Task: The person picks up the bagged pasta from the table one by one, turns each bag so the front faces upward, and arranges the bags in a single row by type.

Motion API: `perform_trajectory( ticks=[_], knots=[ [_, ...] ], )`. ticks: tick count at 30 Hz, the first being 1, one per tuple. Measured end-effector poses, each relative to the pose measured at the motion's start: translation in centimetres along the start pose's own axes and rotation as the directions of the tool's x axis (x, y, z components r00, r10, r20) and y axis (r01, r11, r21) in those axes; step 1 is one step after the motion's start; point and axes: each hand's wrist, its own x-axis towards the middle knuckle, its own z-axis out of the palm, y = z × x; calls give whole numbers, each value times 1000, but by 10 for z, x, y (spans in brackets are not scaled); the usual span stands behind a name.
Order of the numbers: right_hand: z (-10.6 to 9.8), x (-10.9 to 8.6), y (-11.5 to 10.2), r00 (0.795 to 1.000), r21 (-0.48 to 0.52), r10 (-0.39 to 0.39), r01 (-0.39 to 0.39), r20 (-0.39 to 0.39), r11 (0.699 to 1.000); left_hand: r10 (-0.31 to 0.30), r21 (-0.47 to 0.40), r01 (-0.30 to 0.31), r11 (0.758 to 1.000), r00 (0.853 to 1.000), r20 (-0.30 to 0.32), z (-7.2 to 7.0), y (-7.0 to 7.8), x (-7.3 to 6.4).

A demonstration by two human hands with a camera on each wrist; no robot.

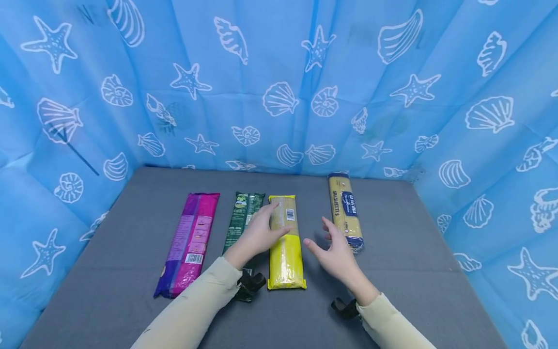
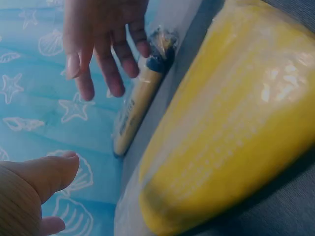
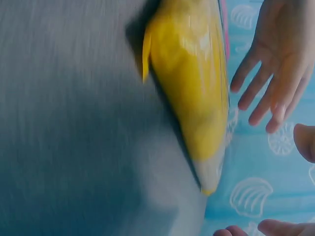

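A yellow pack of pasta (image 1: 285,261) with a see-through upper half lies lengthwise on the grey table. My left hand (image 1: 260,232) hovers over its upper left side, fingers extended and thumb spread, holding nothing. To the right of the pack, my right hand (image 1: 335,254) is held with parted, slightly bent fingers and an empty palm. Its fingertips overlap the lower left edge of a spaghetti pack (image 1: 342,203) with blue ends in the head view. Both wrist views show a gap between the hands and the yellow pack (image 2: 231,123).
Left of the yellow pack lies a dark green pack (image 1: 237,218), partly hidden by my left hand and wrist. Farther left is a purple and pink pack (image 1: 192,242). A blue curtain (image 1: 279,131) with white shells and starfish encloses the table (image 1: 392,291).
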Motion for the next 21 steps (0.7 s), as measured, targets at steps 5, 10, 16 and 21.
perform_trajectory(
  ticks=[5, 10, 16, 21],
  knots=[
    [12, -7, -6, 997, 36, 52, -54, 65, 998, -9, -33, 10, 999, 1000, 29, 1, -6, 0],
    [22, -11, -9, 993, 43, 68, -73, 97, 996, -26, -57, 29, 998, 998, 53, 3, -10, 2],
    [33, -13, -6, 983, 53, 90, -99, 160, 994, -57, -85, 63, 994, 996, 74, 7, -14, 4],
    [41, -12, -1, 970, -8, 104, -105, 220, 994, -61, -102, 71, 992, 994, 94, 13, -16, 4]
  ],
)
